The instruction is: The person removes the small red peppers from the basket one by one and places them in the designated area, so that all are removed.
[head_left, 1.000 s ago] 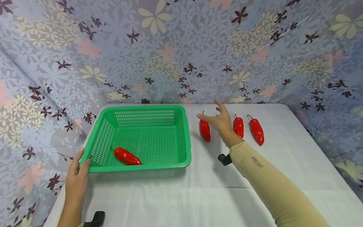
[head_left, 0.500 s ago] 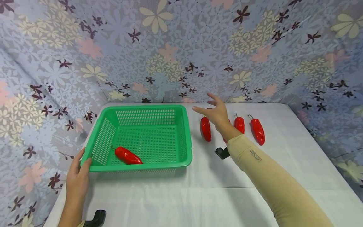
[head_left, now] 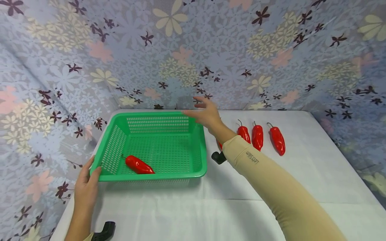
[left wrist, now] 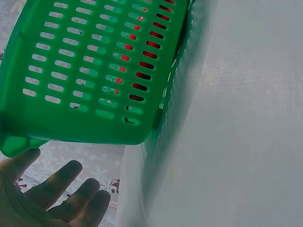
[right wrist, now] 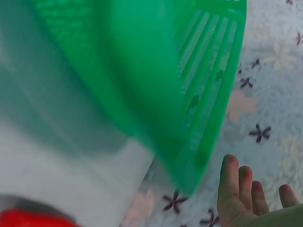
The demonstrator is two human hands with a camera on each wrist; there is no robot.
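My left hand (head_left: 85, 182) holds the front left corner of a green plastic basket (head_left: 150, 177), with the thumb over the rim. In the left wrist view, the fingers (left wrist: 66, 177) extend just below the basket's corner. One red chili pepper (head_left: 138, 165) lies inside by the front wall. My right hand (head_left: 208, 115) is open and holds nothing, overlapping the basket's back right corner, its fingers (right wrist: 229, 179) spread beside the rim in the right wrist view. A second red chili pepper (head_left: 219, 144) is mostly hidden behind the right wrist.
Right of the basket, three more chili peppers (head_left: 257, 135) lie in a row on the white-covered table (head_left: 313, 160). Floral cloth (head_left: 229, 60) hangs behind the table and along its sides. Black wrist camera mounts (head_left: 218, 157) show below both hands.
My right hand has moved left, from over the peppers to the basket's back right corner, still empty. The left hand stays at the basket's corner. The head view has shifted slightly.
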